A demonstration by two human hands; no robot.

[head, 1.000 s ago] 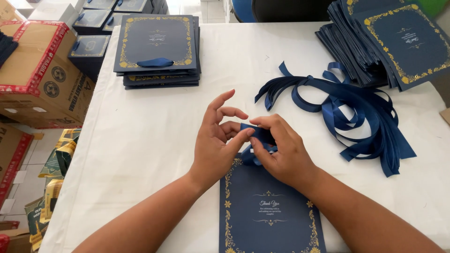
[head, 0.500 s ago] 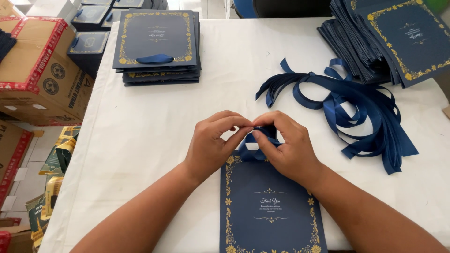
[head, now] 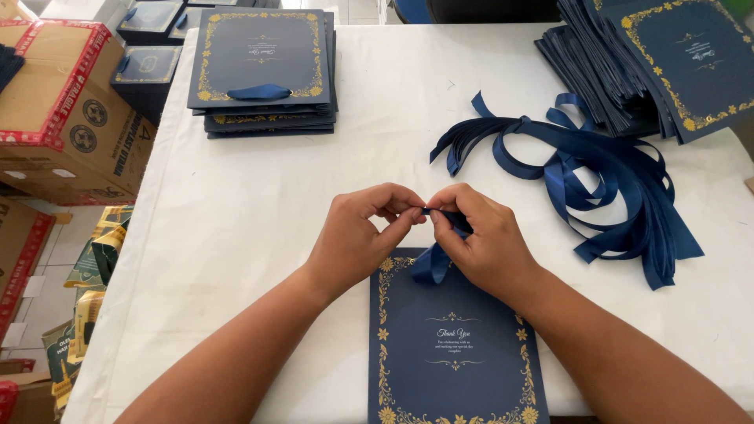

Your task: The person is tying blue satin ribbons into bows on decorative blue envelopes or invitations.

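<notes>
A flat navy paper bag [head: 452, 345] with a gold floral border lies at the table's near edge. A navy ribbon [head: 433, 263] runs up from its top edge into both hands. My left hand [head: 357, 235] pinches the ribbon with thumb and forefinger just above the bag. My right hand [head: 479, 239] meets it fingertip to fingertip, fingers curled around the same ribbon. Part of the ribbon is hidden inside my right hand.
A loose heap of navy ribbons [head: 597, 184] lies to the right. A stack of bags with ribbon handles [head: 263, 67] sits at the back left, a fanned pile of flat bags [head: 652, 59] at the back right. Cardboard boxes [head: 67, 102] stand left of the white table [head: 236, 204].
My left hand's fingers, spread a second ago, have closed onto the ribbon. Both hands have drawn together and the ribbon loop has tightened toward the bag's top edge.
</notes>
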